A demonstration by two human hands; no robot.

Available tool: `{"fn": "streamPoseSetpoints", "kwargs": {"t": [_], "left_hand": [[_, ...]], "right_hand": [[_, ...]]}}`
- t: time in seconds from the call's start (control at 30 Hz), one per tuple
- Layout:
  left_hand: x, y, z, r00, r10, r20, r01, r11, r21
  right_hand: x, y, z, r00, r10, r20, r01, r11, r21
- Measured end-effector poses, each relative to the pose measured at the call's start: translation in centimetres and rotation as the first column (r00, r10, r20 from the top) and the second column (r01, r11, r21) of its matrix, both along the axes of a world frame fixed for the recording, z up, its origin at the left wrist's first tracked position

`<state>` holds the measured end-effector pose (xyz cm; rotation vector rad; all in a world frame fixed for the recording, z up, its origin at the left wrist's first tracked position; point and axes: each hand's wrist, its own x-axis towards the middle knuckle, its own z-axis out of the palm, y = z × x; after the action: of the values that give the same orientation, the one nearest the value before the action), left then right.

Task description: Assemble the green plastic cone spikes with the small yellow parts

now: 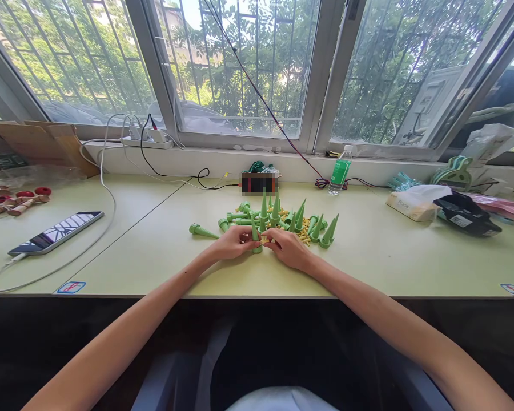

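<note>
My left hand (235,243) is closed around a green plastic watering spike (256,234), which stands point up near the front of the desk. Pinched in the fingertips of my right hand (286,246) is a small yellow plastic piece (264,240), right beside the spike; whether the two touch I cannot tell. Just behind both hands spreads a pile of more green spikes (315,229), some upright and some lying down. Several small yellow pieces (303,235) are scattered among them. One loose green spike (203,231) lies on its side left of the pile.
Behind the pile sits a blurred dark box (257,184). A water bottle (340,171) stands by the window ledge. To the right are a tissue pack (413,204) and a black packet (466,214). A phone (56,233) with a white cable (111,214) lies left on the desk (154,251).
</note>
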<state>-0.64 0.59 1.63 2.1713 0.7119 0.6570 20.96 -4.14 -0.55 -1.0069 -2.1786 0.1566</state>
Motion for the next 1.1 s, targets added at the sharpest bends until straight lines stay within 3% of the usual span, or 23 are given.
{"fn": "streamPoseSetpoints", "kwargs": {"t": [0.6, 0.8, 1.1], "left_hand": [[0.15, -0.54, 0.05, 0.999, 0.009, -0.052, -0.001, 0.989, 0.147], [0.25, -0.61, -0.2, 1.0, 0.021, -0.016, -0.018, 0.986, 0.164], [0.43, -0.69, 0.13, 0.998, 0.051, 0.048, -0.055, 0.995, 0.089]], "right_hand": [[0.17, 0.11, -0.33, 0.992, 0.023, 0.126, -0.023, 1.0, -0.004], [0.03, -0.12, -0.17, 0.979, -0.025, 0.2, 0.025, 1.0, 0.004], [-0.34, -0.4, 0.45, 0.997, -0.054, 0.059, 0.058, 0.996, -0.068]]}}
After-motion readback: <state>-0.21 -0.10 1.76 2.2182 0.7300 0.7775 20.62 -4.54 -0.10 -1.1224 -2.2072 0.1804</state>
